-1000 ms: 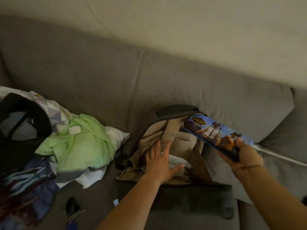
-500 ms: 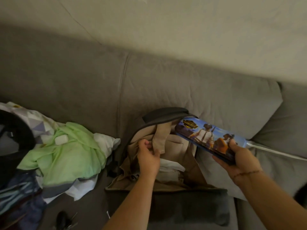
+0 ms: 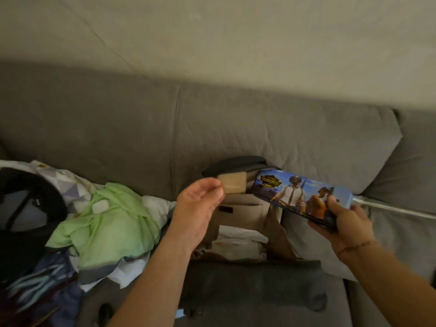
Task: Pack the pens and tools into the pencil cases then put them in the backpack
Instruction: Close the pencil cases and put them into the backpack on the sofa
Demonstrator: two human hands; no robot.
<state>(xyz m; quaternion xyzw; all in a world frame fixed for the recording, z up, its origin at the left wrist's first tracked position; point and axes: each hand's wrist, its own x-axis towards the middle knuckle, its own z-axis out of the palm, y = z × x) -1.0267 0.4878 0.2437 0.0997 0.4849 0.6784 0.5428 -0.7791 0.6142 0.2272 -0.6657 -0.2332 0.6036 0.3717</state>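
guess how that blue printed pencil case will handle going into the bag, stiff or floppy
Probably stiff: the pencil case juts straight out from the right hand, gripped at one end, without sagging. Its glossy printed face may be slippery. The backpack flap looks floppy.

Grey fabric sofa (image 3: pixel 141 128) fills most of view, back cushions split by vertical seam, another cushion at far right (image 3: pixel 410 161). Plain beige wall (image 3: pixel 236 38) behind, faint diagonal crack upper left. Dim, warm light, no window seen. Clothes pile (image 3: pixel 111 223) on seat at left.
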